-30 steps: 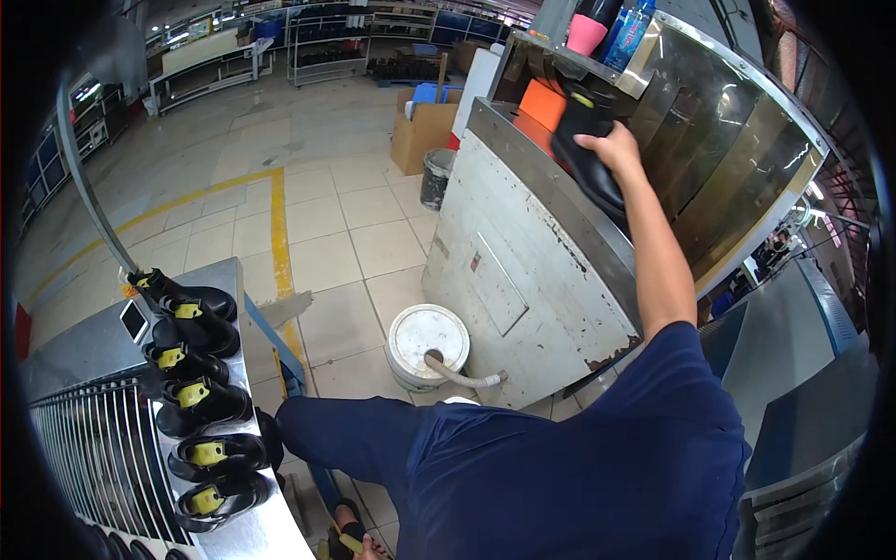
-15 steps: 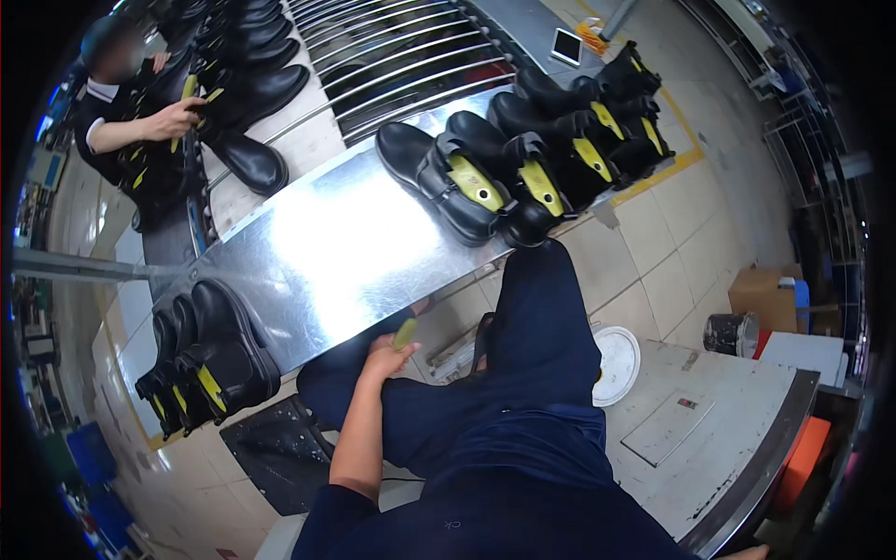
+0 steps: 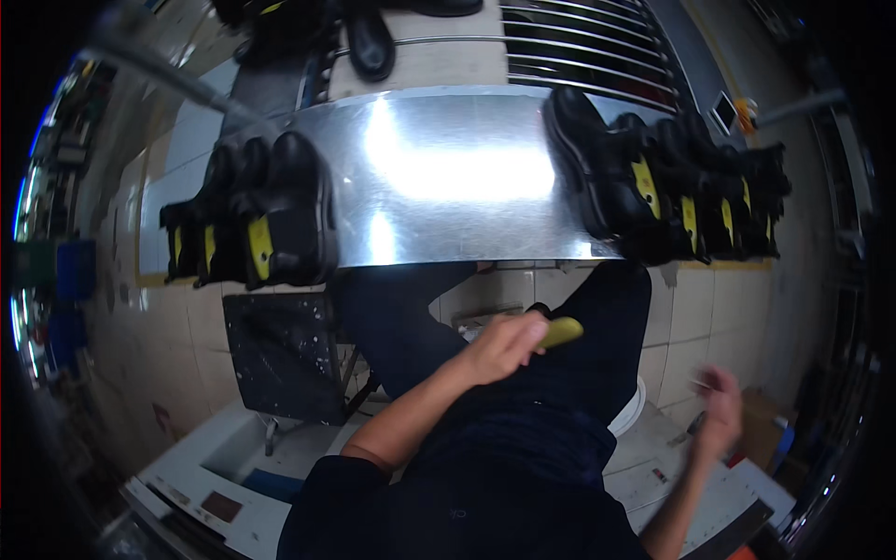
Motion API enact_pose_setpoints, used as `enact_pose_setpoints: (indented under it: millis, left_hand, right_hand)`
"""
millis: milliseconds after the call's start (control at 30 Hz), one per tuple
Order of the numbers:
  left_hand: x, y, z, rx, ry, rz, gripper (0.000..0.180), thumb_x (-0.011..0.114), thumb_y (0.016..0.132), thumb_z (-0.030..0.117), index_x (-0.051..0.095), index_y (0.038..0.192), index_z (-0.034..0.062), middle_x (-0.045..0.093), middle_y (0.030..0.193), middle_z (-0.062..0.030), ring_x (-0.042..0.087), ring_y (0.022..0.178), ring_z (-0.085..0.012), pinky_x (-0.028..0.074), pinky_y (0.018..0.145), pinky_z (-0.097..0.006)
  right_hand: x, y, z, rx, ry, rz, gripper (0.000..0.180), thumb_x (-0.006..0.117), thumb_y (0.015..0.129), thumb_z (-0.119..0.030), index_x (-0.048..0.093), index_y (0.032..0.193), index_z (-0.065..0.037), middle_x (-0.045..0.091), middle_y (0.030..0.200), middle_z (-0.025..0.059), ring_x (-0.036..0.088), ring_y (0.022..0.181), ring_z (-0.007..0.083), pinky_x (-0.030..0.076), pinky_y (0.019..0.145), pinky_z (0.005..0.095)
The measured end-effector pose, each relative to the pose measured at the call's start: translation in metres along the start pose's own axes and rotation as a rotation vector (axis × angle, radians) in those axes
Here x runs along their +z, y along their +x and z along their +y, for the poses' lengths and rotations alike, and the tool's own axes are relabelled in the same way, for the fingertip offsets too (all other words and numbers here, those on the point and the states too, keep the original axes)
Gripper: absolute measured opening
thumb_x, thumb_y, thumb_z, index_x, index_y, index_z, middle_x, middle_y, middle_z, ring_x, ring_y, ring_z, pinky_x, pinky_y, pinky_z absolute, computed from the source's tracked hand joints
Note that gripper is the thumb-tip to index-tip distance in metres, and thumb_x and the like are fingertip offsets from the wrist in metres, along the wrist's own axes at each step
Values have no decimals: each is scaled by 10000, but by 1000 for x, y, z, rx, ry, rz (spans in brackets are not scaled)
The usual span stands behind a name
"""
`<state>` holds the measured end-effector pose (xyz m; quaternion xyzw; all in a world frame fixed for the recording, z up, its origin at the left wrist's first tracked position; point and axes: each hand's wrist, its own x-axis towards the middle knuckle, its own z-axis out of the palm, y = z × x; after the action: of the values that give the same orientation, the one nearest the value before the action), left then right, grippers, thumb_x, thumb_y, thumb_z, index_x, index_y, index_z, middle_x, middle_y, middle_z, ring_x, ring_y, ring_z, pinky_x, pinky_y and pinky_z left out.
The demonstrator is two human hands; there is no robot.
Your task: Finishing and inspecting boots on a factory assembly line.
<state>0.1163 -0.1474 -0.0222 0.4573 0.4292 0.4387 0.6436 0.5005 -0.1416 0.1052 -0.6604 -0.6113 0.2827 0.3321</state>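
Observation:
Over my lap, my left hand (image 3: 504, 349) grips a flat yellow-green strip (image 3: 563, 331) with a rounded end. My right hand (image 3: 719, 411) is out to the right, away from the metal table (image 3: 439, 233); motion smears its fingers, so whether they hold anything is unclear. Black boots stand at both ends of the table. A left-hand boot (image 3: 297, 215) and a right-hand boot (image 3: 593, 168) each show a yellow strip with a small dark hole, much like the piece in my left hand.
Behind the table are metal rollers (image 3: 588, 47) and a pale board with another black shoe (image 3: 370, 45). A black speckled stool (image 3: 283, 359) stands at my left. White worktops lie at both sides, with a cardboard box (image 3: 767, 425) by the right one.
The view has swung left. My left hand, still holding the yellow-green strip, has come up and rightward over my lap. My right hand has come into view at the right.

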Motion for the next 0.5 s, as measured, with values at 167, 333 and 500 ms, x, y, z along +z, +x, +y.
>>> enact_pose_setpoints:
  millis: [167,333,500]
  left_hand:
    - [15,-18,7,52,-131,49,351,448,1091,239,641,942,-13,626,771,-148,646,685,-306,494,639,-399]
    - [-34,-44,3,494,606,881,20,691,912,26,695,930,34,686,864,-138,684,794,-273,556,747,-365]
    - [-121,-104,19,610,452,1599,409,621,1006,37,471,1383,-16,570,1336,-169,571,1226,-245,452,1088,-368]
  right_hand:
    - [217,9,-62,-146,426,-862,892,796,863,-450,431,1539,4,492,1536,193,516,1396,307,394,1156,434]
    - [286,20,-100,-370,750,-760,361,663,992,-68,588,1338,2,710,1206,169,705,1049,190,547,910,309]
    - [311,109,-109,-811,153,-395,383,774,903,-134,619,1247,-70,718,832,131,750,739,227,560,641,344]
